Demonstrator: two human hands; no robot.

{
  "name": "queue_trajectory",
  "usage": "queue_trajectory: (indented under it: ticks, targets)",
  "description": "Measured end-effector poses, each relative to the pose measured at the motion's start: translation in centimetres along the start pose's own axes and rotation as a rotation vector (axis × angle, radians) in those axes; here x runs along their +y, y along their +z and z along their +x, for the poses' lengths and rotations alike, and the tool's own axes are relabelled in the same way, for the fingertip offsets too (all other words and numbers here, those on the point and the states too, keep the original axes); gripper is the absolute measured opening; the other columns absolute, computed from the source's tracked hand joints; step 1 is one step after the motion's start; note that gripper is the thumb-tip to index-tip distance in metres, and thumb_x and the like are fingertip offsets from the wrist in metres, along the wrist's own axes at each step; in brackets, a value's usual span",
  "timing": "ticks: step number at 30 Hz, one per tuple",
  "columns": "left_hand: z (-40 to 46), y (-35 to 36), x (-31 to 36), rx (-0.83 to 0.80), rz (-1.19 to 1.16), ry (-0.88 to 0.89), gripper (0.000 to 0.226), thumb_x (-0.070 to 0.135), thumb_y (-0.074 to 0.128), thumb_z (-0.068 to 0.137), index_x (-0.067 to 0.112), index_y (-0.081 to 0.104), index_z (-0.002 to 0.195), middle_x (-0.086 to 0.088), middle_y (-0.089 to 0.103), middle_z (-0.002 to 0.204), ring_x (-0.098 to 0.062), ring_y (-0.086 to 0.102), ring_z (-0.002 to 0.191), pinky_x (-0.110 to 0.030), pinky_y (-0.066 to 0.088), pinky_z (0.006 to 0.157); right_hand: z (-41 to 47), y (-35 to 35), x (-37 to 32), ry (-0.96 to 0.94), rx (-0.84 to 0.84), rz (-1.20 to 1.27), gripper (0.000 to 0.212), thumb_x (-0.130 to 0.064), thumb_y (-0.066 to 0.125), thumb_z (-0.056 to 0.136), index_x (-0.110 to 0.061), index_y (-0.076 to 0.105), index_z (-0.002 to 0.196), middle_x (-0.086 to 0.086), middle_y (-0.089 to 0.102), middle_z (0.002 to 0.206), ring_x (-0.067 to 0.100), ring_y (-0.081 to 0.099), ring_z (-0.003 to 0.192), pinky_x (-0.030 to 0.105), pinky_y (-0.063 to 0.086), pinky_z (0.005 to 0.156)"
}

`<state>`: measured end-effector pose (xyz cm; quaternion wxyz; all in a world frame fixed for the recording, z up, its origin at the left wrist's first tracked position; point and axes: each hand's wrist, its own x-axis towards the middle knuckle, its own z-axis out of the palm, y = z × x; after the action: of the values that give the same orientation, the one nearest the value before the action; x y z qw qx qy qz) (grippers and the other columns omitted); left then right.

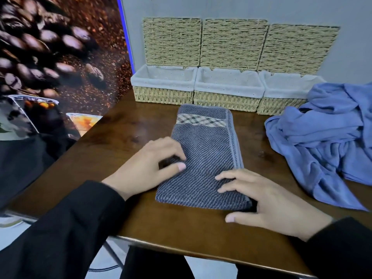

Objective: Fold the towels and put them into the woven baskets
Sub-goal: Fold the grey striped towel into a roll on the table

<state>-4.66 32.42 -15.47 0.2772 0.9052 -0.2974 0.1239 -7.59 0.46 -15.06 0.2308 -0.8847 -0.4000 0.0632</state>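
Grey towel (205, 158): lying folded into a long strip mid-table, running near to far, checked band (201, 120) crossing its far end, layered edges stacking along its right side.
Left hand (149, 168): resting at the strip's left edge, fingers curling onto the cloth, thumb pressing on top; fingertips partly sinking into a dark fold, so whether pinching a layer or only pressing, cannot tell for certain.
Right hand (269, 204): lying at the near right corner, fingers nearly straight on top of the cloth, thumb stretching along the table below the near edge; corner itself hiding under the palm.
Blue towels (326, 146): sitting crumpled in a heap at the right, well apart from the grey strip, running out of view at the right edge, covering part of the right basket.
Woven baskets (164, 95): standing three in a row at the far edge, touching side by side, white liners (227, 81) folding over the rims, lids (233, 45) leaning upright against the wall behind; insides hard to make out.
Table (177, 226): showing bare dark wood left of the strip and between strip and baskets; near edge passing just below the wrists.
Sleeves (66, 234): black, cutting off at the bottom corners.
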Motion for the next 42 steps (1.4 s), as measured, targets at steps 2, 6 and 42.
queue_trajectory:
  ticks: [2,6,42]
  targets:
    - [-1.2,0.1,0.9,-0.086,0.142,0.133,0.030,0.055,0.057,0.097,0.030,0.069,0.110,0.016,0.058,0.116,-0.005,0.054,0.112,-0.036,0.038,0.102,0.1,0.4,-0.1,-0.012,0.053,-0.048,0.040,-0.062,0.061,0.091,-0.041,0.062,0.125,-0.034,0.036,0.145,-0.007,0.035,0.140,0.006,0.022,0.110]
    - [-2.6,-0.3,1.6,-0.122,0.175,0.180,0.044,0.064,0.057,0.093,0.029,0.072,0.115,0.012,0.059,0.120,-0.009,0.055,0.114,-0.029,0.034,0.105,0.6,1.1,-0.8,-0.015,0.151,-0.151,0.025,-0.044,0.058,0.093,-0.025,0.067,0.107,-0.018,0.052,0.117,0.002,0.054,0.111,0.017,0.043,0.095]
    - [-1.9,-0.2,1.0,0.163,-0.174,-0.381,0.036,0.030,0.075,0.088,0.040,0.053,0.114,0.009,0.050,0.071,-0.006,0.051,0.067,-0.014,0.039,0.067,2.8,0.8,0.2,0.386,0.543,0.202,0.034,-0.023,0.076,0.089,-0.046,0.058,0.106,-0.010,0.059,0.090,0.014,0.058,0.076,0.027,0.051,0.073]
